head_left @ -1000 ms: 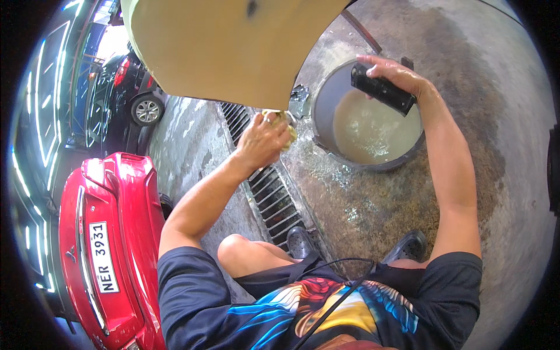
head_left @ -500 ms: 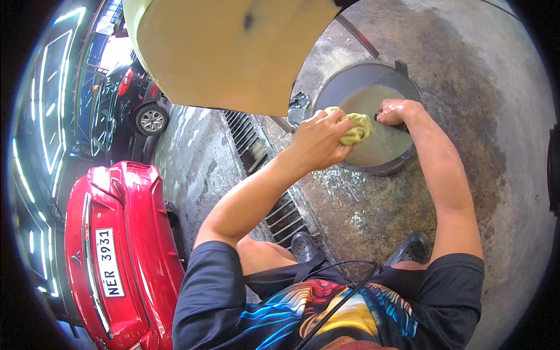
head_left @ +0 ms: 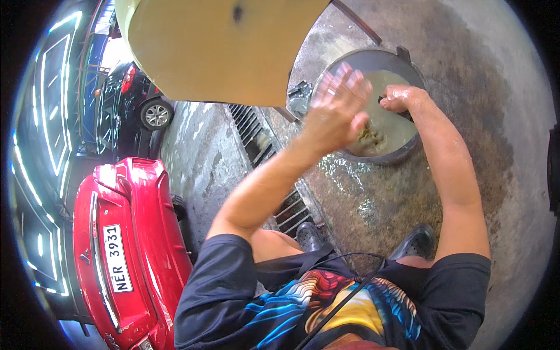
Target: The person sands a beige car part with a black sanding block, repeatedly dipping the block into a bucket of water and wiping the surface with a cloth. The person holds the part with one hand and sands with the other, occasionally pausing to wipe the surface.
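Note:
My left hand [head_left: 341,105] hangs over the left side of a round dark tub [head_left: 382,158], fingers stretched out and smeared by motion, holding nothing. Below its thumb, a yellowish-green cloth [head_left: 370,142] lies partly sunk in the cloudy water [head_left: 394,131]. My right hand [head_left: 402,98] is closed over the tub's right half. A small dark object [head_left: 382,100] pokes out of its grip; most of it is hidden, so its kind does not show. Wet patches shine on my right forearm.
A tan panel [head_left: 227,52] with a dark spot reaches in from above, left of the tub. A drain grate [head_left: 251,131] crosses the wet concrete floor [head_left: 466,116]. At left stand a red car [head_left: 140,233] and a black car [head_left: 125,111]. A reddish-brown bar [head_left: 359,23] lies beyond the tub.
My left hand has let go of the cloth, which has dropped into the water, and its fingers have spread out. My right hand keeps its grip on the dark object.

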A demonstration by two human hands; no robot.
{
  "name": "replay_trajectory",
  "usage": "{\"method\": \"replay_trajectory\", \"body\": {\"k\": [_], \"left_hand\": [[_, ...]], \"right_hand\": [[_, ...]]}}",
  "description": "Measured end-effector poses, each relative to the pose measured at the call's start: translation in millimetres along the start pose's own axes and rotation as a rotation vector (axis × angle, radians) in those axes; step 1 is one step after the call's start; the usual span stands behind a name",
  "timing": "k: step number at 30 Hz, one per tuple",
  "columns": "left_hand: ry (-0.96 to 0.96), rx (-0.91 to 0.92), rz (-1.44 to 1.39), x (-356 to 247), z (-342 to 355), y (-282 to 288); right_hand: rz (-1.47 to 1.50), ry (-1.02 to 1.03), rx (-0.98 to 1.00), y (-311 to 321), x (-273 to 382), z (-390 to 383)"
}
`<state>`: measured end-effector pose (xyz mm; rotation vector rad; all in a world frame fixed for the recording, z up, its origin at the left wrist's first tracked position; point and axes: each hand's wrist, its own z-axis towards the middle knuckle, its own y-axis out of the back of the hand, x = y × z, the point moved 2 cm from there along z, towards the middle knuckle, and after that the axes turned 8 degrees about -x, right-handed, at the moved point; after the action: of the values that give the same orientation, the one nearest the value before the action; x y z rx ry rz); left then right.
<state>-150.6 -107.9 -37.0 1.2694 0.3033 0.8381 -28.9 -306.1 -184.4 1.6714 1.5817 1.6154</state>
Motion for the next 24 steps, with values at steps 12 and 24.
{"method": "replay_trajectory", "body": {"k": [12,24], "left_hand": [[-0.026,0.164,0.591,119,-88,61],[-0.056,0.16,0.627,110,-98,47]], "right_hand": [[-0.006,-0.015,-0.04,2,4,-7],[-0.048,-0.051,-0.019,10,14,-17]]}}
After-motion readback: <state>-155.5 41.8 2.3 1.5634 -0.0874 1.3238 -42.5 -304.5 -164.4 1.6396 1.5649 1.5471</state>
